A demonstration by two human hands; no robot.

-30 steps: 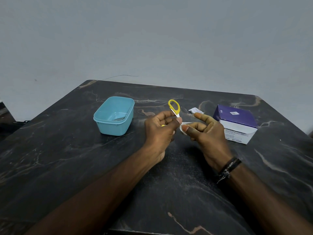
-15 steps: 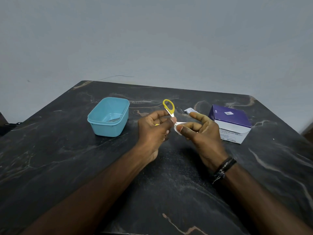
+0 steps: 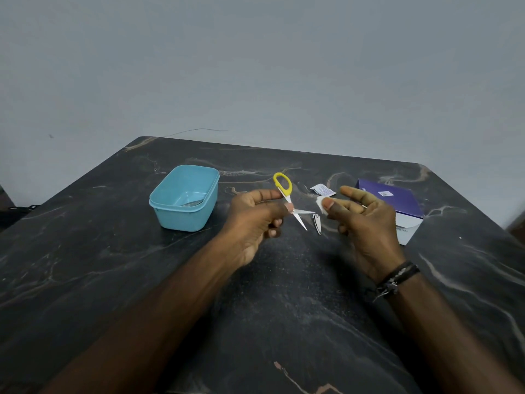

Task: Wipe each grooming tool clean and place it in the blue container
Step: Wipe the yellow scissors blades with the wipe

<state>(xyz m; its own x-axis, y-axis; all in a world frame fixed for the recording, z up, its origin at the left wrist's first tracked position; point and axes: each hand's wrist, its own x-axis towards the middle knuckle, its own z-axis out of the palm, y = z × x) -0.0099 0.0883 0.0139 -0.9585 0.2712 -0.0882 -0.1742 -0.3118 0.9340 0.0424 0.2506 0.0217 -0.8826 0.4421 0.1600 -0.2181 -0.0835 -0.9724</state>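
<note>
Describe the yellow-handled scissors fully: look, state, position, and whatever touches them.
The scissors are small, with glossy yellow plastic finger loops and thin, pointed, silvery metal blades. The blades are spread open in a V, one pointing right, the other down-right. They are held in the air above the dark table, one loop up and away from the person. The left hand pinches them near the pivot, hiding the second loop. The right hand, holding a white wipe, is not touching them.

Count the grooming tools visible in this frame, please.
3. The yellow-handled scissors are held in the left hand; a nail clipper lies on the table between the hands; a metal tool, partly hidden, lies inside the blue container. More may lie under it.
</note>
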